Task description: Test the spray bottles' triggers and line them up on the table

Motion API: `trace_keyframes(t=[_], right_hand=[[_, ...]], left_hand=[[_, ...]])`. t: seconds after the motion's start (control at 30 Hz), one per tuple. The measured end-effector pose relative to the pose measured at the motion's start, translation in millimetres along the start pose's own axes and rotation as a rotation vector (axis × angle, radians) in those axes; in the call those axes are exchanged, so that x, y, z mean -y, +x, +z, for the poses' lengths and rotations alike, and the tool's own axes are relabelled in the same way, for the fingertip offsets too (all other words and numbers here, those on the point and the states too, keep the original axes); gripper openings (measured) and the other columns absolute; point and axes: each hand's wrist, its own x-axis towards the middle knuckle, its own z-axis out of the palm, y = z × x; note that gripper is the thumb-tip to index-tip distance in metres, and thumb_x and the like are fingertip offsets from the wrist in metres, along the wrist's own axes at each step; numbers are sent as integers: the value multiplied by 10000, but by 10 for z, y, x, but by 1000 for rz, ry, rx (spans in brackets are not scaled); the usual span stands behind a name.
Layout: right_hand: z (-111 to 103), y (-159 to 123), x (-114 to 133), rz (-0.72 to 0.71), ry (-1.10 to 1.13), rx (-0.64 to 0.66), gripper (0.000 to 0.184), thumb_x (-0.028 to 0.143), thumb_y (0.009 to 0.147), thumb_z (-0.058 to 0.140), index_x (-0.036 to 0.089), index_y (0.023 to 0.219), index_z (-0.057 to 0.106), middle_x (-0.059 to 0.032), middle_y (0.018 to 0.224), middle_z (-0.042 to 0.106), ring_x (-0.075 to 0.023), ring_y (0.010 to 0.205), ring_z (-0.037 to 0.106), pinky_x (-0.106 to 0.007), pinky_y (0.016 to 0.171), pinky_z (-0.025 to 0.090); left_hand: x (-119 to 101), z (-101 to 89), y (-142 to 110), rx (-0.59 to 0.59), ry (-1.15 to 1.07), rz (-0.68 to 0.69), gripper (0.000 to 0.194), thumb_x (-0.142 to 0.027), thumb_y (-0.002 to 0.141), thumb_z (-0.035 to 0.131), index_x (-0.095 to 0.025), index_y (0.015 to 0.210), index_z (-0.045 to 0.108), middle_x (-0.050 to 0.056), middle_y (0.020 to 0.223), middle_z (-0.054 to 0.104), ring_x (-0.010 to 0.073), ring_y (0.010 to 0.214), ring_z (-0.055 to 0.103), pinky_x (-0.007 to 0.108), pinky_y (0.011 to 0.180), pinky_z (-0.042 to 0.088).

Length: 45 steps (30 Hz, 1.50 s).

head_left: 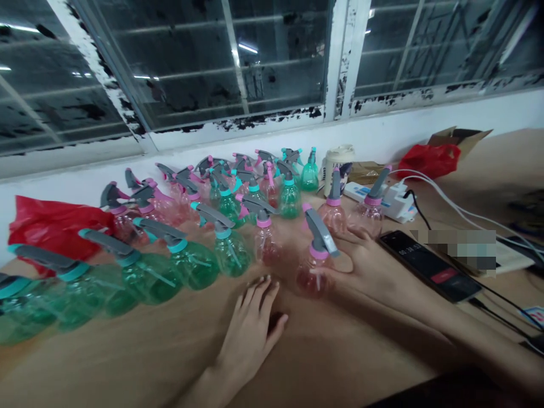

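My right hand grips a clear pink spray bottle with a grey trigger head and pink collar. The thumb lies across its front, and the other fingers reach behind it. The bottle stands upright on the table. My left hand rests palm down on the brown table, fingers stretched and slightly spread, holding nothing. Just beyond it stand another pink spray bottle and a green spray bottle with a turquoise collar. Two more pink bottles, one of them this pink bottle, stand behind my right hand.
Several green bottles line the left front, with more pink and green ones behind. Red plastic bags lie left and at the far right. A phone, power strip, cables and paper cup are on the right.
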Motion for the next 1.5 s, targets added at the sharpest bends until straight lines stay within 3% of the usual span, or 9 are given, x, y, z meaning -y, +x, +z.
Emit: trace_keyframes(t=[0.23,0.33,0.43,0.63,0.8,1.0,1.13,1.23,1.5], right_hand=[[-146,-213,267,-41,193,115,266,423,804,649,220,977,655,-58,1090,674,-268,1090,575,-496,1019,337],[-162,-245,292,-32,330,189,272,420,790,671,224,975,641,-39,1078,665,-249,1100,559,-500,1049,290],[-171,-248,289,-27,452,210,302,442,786,672,236,1000,623,-28,1074,657,-237,1098,549,-475,1016,332],[-48,-182,331,127,668,51,412,453,744,705,210,1044,560,-54,971,642,-216,884,597,-408,805,469],[90,-96,430,124,736,-143,335,440,710,729,218,877,542,26,770,520,-148,672,528,-317,629,446],[127,-26,456,129,846,-154,241,384,773,667,225,894,534,24,802,530,-149,719,532,-316,667,438],[128,0,386,80,832,-137,134,198,761,596,232,864,517,24,806,536,-143,714,523,-307,678,436],[137,25,334,48,851,-126,165,110,708,522,232,813,486,31,780,525,-131,671,503,-291,658,431],[173,102,258,101,911,-62,135,192,703,538,247,821,505,33,727,505,-146,648,485,-277,590,425]], left_hand=[[-267,-56,6,-5,-305,-8,801,-307,777,639,-222,1426,177,143,1386,455,336,1292,401,566,1033,349],[-338,-55,56,-34,-390,-25,829,-328,764,657,-250,1421,156,151,1381,447,356,1287,403,592,1010,368],[-393,-52,108,-42,-471,-48,802,-317,774,659,-261,1406,169,164,1358,453,352,1249,448,584,974,412],[-507,-38,137,-18,-531,-99,764,-334,792,656,-250,1392,191,161,1315,470,327,1200,497,547,942,459],[-564,42,151,-51,-489,-128,720,-402,759,692,-201,1323,294,151,1204,542,333,1103,559,528,887,493],[-584,41,175,-54,-529,-141,738,-393,760,695,-193,1332,274,167,1261,512,339,1158,525,532,934,460],[-513,-70,226,8,-507,-125,692,-439,759,687,-230,1311,326,142,1227,543,339,1127,549,525,898,477],[-342,-132,285,60,-434,-12,663,-427,773,675,-276,1321,334,101,1287,521,308,1171,523,498,957,434],[-7,-47,304,46,-271,20,550,-325,780,620,-205,1272,404,113,1270,535,294,1209,479,502,1017,363]])
